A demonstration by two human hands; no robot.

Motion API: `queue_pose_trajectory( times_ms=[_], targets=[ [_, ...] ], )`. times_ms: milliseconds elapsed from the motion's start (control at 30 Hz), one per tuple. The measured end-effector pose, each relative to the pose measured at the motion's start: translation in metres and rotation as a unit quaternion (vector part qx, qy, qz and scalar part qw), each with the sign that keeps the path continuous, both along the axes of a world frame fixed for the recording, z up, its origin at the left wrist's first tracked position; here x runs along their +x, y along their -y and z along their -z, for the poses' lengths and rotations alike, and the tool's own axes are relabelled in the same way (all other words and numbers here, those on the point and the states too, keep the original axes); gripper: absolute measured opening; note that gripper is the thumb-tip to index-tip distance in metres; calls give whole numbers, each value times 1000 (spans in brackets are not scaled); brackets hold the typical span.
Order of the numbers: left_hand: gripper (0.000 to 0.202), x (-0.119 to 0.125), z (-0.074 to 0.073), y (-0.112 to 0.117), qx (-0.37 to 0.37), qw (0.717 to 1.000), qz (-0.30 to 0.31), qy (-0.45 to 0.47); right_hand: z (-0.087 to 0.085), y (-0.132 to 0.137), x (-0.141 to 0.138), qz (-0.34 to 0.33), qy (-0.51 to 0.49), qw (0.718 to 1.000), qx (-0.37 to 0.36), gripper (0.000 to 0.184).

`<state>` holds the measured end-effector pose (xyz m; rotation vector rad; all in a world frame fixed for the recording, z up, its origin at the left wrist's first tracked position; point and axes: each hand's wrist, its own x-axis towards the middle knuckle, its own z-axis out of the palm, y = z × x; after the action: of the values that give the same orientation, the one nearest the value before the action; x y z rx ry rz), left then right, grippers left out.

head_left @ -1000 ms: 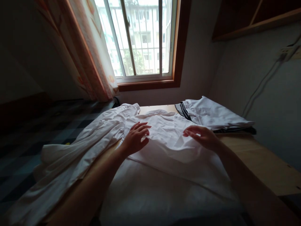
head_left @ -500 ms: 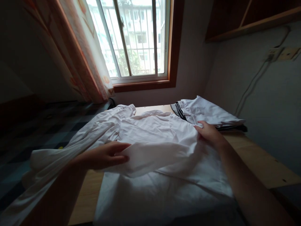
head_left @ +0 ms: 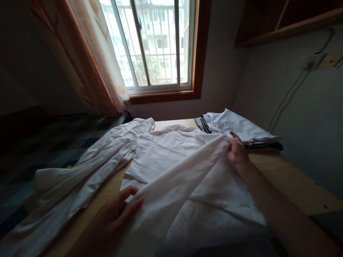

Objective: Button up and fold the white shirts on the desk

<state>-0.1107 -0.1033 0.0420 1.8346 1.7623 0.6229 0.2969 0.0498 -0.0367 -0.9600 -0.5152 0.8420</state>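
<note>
A white long-sleeved shirt [head_left: 160, 157] lies spread on a wooden tabletop, its collar end toward the window. One sleeve trails out to the left and over the table's side. The other sleeve is folded across the body in a long slanting strip. My left hand [head_left: 125, 207] pinches the near end of that strip between thumb and fingers, low in view. At the strip's far end, near the shoulder, my right hand [head_left: 237, 150] is closed on the cloth with its fingertips. The shirt's lower part runs out of view at the bottom.
Folded white clothing with black-striped trim [head_left: 238, 126] is stacked at the back right of the wooden table [head_left: 289, 178]. A dark checked bedspread [head_left: 61, 142] lies to the left. Beyond are a window [head_left: 158, 50], an orange-patterned curtain [head_left: 93, 60] and a wall socket [head_left: 314, 60] with a cable.
My left hand has come down toward me, drawing the sleeve from a loose bunch into a straight slanting strip. My right hand has stayed near the shoulder, its grip slightly shifted.
</note>
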Motion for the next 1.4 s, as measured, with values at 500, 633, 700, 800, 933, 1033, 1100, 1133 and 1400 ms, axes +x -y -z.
queue_pose_trajectory(
  times_ms=[500,633,700,800,933,1033,1100,1133,1400],
  targets=[
    [43,-28,40,-7,-67,987,-11,-146,-9,6,14,-74,150,958,-235,45],
    [47,-28,39,-7,-71,990,10,-124,-27,28,39,-149,303,899,-279,43],
    [47,-29,38,-7,-69,991,16,-111,-26,38,48,-139,403,867,-259,27],
    [47,-32,39,-9,-66,992,17,-107,-21,49,55,-187,560,774,-228,12],
    [47,-32,41,-11,-71,991,13,-115,-28,41,52,-125,681,687,-221,24],
    [45,-31,42,-11,-68,990,9,-122,-49,9,40,-29,744,643,-177,27],
    [43,-30,43,-10,-64,990,6,-126,-60,-21,27,-40,776,618,-117,27],
    [43,-30,43,-9,-63,990,6,-128,-64,-37,20,-59,790,603,-96,26],
    [37,-26,39,-6,-68,986,-3,-155,-46,-115,-23,-90,841,489,-214,25]
  ],
)
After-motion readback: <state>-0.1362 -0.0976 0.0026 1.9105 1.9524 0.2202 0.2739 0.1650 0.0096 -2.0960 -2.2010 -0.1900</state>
